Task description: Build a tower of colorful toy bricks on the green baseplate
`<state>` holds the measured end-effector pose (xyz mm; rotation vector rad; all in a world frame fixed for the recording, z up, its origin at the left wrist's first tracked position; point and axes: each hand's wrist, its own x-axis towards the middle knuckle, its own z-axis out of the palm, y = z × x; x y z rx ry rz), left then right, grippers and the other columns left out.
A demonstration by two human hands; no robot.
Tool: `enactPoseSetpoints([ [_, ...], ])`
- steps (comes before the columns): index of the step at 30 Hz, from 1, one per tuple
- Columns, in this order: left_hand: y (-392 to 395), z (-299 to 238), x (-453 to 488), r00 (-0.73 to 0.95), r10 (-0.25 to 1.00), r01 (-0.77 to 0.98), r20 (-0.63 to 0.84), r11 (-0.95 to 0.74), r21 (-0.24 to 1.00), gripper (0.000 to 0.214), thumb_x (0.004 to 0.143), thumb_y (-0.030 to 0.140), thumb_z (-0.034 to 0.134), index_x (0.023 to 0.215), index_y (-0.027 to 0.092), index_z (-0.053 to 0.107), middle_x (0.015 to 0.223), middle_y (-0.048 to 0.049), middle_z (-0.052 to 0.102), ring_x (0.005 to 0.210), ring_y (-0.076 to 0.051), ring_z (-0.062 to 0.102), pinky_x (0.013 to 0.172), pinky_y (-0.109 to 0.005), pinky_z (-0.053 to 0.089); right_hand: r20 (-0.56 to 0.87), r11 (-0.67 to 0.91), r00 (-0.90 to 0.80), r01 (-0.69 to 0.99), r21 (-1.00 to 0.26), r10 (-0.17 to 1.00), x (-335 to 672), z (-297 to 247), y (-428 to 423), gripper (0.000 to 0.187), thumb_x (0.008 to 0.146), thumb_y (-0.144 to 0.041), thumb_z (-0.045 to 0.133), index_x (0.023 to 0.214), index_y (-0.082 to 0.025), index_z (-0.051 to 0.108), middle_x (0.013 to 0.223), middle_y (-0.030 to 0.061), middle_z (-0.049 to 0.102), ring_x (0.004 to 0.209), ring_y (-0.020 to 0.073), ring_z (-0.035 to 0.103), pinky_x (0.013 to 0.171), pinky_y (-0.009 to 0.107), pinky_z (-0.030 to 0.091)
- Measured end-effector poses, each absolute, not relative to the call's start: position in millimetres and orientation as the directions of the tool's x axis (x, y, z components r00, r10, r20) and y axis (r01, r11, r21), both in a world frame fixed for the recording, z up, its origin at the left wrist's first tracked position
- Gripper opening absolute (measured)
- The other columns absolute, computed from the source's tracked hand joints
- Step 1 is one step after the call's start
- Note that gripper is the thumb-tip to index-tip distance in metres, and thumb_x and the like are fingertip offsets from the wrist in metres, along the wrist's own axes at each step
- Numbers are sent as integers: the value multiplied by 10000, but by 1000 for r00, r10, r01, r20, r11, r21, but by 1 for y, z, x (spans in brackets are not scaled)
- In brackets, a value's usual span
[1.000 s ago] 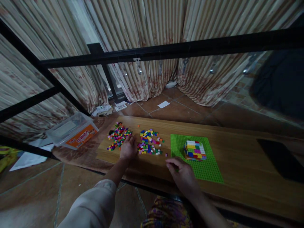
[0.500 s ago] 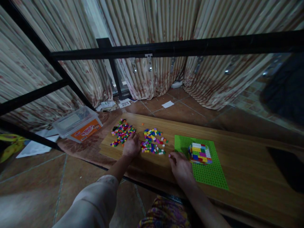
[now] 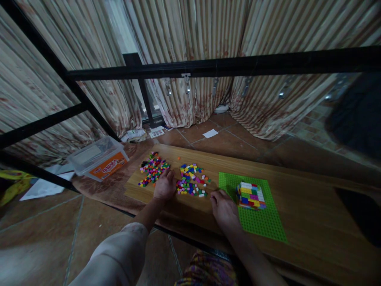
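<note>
My left hand point(image 3: 164, 185) lies on the wooden board point(image 3: 297, 198) between two heaps of small coloured bricks, a left heap point(image 3: 153, 168) and a middle heap point(image 3: 192, 179). Its fingers are curled down onto the board; whether they hold a brick is hidden. My right hand point(image 3: 224, 206) rests at the near left corner of the green baseplate point(image 3: 258, 222), fingers bent, close to the last bricks of the middle heap. A multicoloured block of stacked bricks point(image 3: 250, 195) stands on the baseplate, just right of that hand.
A clear plastic box with an orange label point(image 3: 98, 158) sits left of the board on the tiled floor. Black metal bars point(image 3: 226, 65) cross overhead. Curtains point(image 3: 193, 35) hang behind. Papers point(image 3: 44, 184) lie at the left. A dark flat object point(image 3: 361, 210) lies at the board's right end.
My right hand moved forward and left, from the near edge up to the baseplate's corner beside the middle heap. The left hand stayed between the heaps. The view shifted slightly.
</note>
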<state>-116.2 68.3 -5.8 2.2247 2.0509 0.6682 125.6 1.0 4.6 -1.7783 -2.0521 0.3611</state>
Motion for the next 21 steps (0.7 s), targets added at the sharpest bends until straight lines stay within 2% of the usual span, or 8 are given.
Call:
enactPoseSetpoints([
  [9,68,-5,-116,38,958,935,285,-135,328,191,884,183,440,960,178,615,993,-84,611,890,-188,607,813,-302,487,191,194,-114,854,-483,975,115,16,20,220,922,-189,431,964,-208,646,977,61,649,898,185,598,795,285,425],
  [15,68,-5,-115,48,952,925,302,-157,347,177,895,214,442,943,194,611,994,-76,603,896,-185,600,822,-307,489,173,176,-108,878,-446,979,107,19,38,229,908,-188,445,969,-205,664,962,68,653,850,186,609,765,290,427],
  [21,68,-6,-116,42,954,926,298,-150,347,187,899,220,438,975,191,606,1017,-76,605,902,-186,602,816,-302,491,136,126,-77,907,-401,988,100,19,50,189,871,-239,534,998,-217,672,960,64,656,866,180,615,753,278,427],
])
